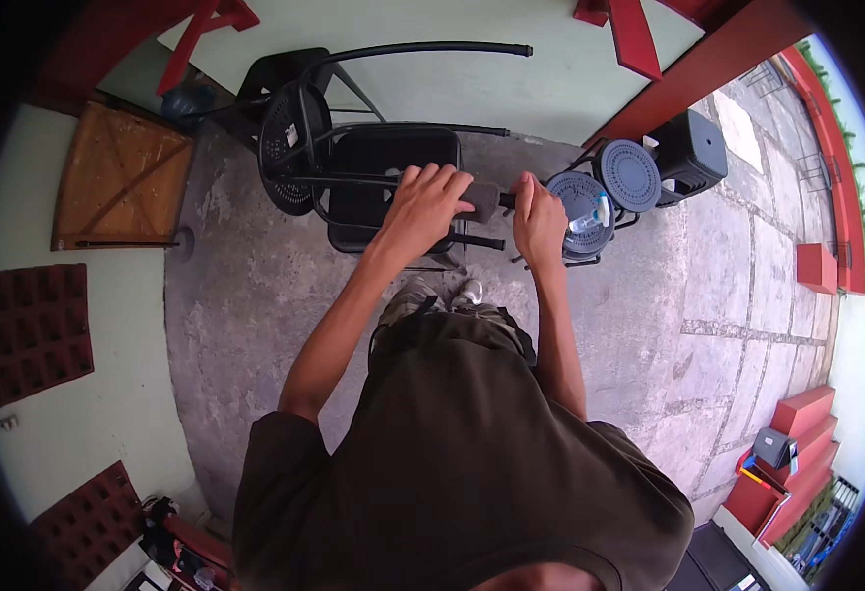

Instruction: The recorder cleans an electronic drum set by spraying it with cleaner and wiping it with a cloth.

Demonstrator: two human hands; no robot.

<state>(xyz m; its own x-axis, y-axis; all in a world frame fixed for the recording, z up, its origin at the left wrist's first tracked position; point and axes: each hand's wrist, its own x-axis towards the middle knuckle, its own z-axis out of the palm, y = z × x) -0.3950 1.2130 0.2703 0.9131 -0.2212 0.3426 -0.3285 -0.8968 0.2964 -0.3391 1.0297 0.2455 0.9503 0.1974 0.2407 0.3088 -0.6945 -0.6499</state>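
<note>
A black metal stool with a round perforated seat point(273, 159) lies on its side, its legs point(432, 52) pointing right. Beneath it is a black chair with a flat seat point(395, 148). My left hand point(426, 207) presses a grey cloth point(484, 203) around one of the legs. Close to that leg's tip, my right hand point(539, 221) grips the leg; a short dark piece of it shows between cloth and fingers. My fingers and the cloth hide most of this leg.
Right of my hands, a clear spray bottle point(587, 220) lies on a round stool point(576, 185). Another round stool point(629, 175) and a black square stool point(691, 159) stand beyond. A wooden panel point(126, 181) leans at the left wall, near a water jug point(187, 102). Red brackets point(632, 44) jut overhead.
</note>
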